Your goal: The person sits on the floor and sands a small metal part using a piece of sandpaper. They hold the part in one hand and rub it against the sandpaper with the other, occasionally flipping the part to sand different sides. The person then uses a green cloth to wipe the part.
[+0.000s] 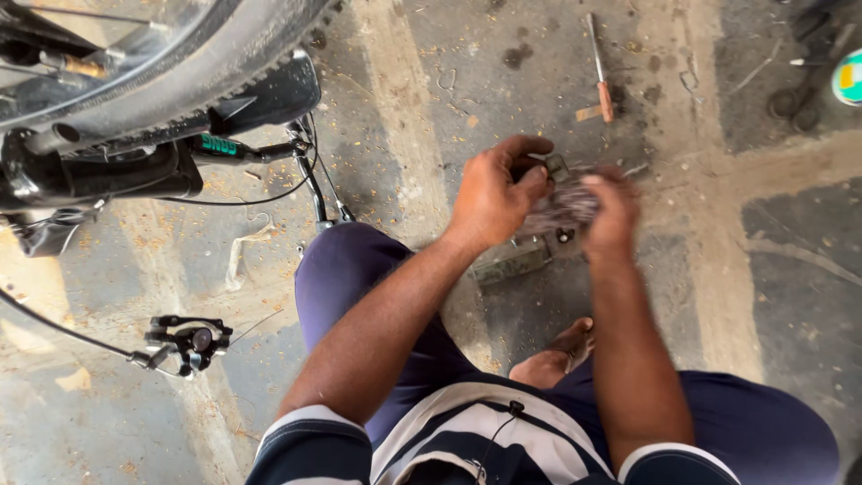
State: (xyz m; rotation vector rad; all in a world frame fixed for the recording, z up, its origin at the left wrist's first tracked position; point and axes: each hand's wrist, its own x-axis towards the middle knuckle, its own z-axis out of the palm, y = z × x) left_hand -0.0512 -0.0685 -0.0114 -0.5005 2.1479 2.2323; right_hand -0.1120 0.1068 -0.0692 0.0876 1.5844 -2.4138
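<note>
A seated person grips a blurred metal bicycle part (561, 205) between both hands above the concrete floor (772, 296): the left hand (494, 193) closes around its left end, the right hand (611, 216) clasps its right, both equally near; a screwdriver (600, 70) lies well beyond.

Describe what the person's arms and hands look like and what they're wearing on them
Both arms are bare from above the elbow down to the left hand and right hand, with no gloves, watch or rings that can be made out; the right hand is blurred. Short sleeves are dark navy with a white band at the cuff, part of a navy-and-white striped shirt.
</note>
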